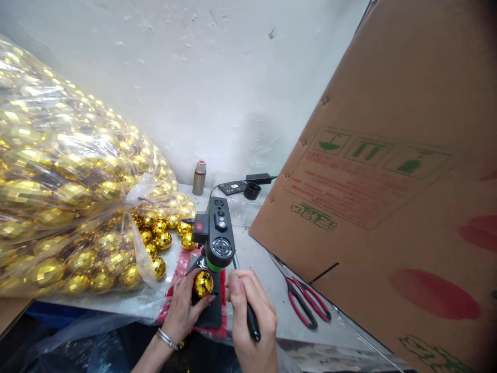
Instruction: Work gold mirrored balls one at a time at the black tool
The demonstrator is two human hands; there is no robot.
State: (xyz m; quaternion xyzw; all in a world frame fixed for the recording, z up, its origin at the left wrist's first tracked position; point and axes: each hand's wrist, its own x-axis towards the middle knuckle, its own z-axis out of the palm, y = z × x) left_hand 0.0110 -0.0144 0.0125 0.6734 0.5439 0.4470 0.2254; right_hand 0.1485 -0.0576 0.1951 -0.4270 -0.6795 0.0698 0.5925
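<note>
My left hand (182, 305) is closed around a small gold mirror ball (203, 283), holding it on the black base plate (212, 316) of a small press machine (219, 233). My right hand (252, 316) grips the machine's black lever handle (252, 321), which slopes up to the machine head. A bracelet sits on my left wrist. Loose gold balls (163, 241) lie just left of the machine.
A huge clear bag of gold mirror balls (66, 197) fills the left. A big cardboard box (388, 207) leans in on the right. Red-handled scissors (306, 305) lie beside my right hand. A metal flask (199, 178), a power strip (233, 187) and a black cap (252, 191) stand by the wall.
</note>
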